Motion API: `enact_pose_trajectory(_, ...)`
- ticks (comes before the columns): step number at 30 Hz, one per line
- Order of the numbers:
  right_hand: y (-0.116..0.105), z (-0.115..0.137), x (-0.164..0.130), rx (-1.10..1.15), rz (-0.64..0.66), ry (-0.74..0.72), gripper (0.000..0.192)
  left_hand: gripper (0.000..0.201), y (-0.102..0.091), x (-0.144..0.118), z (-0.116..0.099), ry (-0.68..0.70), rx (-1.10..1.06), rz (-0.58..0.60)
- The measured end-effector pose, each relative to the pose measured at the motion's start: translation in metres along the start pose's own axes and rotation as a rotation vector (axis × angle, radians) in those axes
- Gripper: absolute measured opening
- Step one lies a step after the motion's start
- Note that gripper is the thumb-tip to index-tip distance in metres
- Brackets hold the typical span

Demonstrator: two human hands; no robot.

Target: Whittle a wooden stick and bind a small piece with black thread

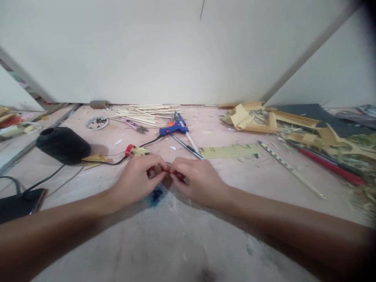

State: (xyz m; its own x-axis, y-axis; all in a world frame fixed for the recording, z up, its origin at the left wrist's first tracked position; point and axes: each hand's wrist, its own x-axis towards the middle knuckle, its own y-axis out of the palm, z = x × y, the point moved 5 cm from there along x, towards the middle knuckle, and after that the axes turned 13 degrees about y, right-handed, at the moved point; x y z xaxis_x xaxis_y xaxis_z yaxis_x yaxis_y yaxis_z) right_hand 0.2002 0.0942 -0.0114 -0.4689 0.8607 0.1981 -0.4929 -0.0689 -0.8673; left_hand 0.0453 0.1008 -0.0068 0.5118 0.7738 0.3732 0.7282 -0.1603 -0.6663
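My left hand and my right hand meet at the fingertips, low over the work surface. Both are closed in a pinch, thumb against forefinger. Whatever lies between the fingertips is too small or hidden to name. Just beyond the left hand is a small red-and-yellow object. A blue glue gun with a white glue stick in its back rests beyond the hands, a pen beside it. Right of that lies a strip of yellowish sandpaper. A dark blue stain shows below the left hand.
Thin wooden sticks, small pink-handled snips and a white ring with bits inside lie at the back. A black cone-like spool and cable stand left. Right are a patterned pencil, a red-handled cutter and paper scraps.
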Motion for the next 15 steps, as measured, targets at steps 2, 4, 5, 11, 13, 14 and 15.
enact_pose_trajectory(2, -0.001, -0.001, 0.0, 0.036, 0.005, 0.015, 0.008, 0.01, 0.0, 0.0, 0.001, -0.077, -0.05, -0.011)
enact_pose_trajectory(4, -0.003, -0.002, 0.001, 0.088, -0.004, 0.028, 0.007, 0.007, 0.0, 0.0, 0.002, -0.13, -0.098, -0.039)
enact_pose_trajectory(5, -0.005, -0.002, 0.001, 0.117, -0.011, 0.034, 0.006, 0.006, -0.001, -0.001, 0.002, -0.146, -0.117, -0.054)
enact_pose_trajectory(11, -0.012, -0.003, 0.001, 0.217, -0.042, 0.029, 0.006, 0.002, 0.001, -0.003, 0.0, -0.213, -0.226, -0.104)
enact_pose_trajectory(13, -0.012, -0.002, 0.001, 0.222, -0.049, 0.017, 0.006, 0.004, 0.002, -0.003, 0.0, -0.248, -0.274, -0.111)
enact_pose_trajectory(14, -0.012, -0.002, 0.0, 0.225, -0.054, 0.009, 0.006, 0.004, 0.003, -0.004, 0.0, -0.262, -0.295, -0.114)
enact_pose_trajectory(15, -0.012, -0.001, -0.001, 0.228, -0.057, 0.0, 0.006, 0.005, 0.003, -0.004, 0.0, -0.272, -0.31, -0.117)
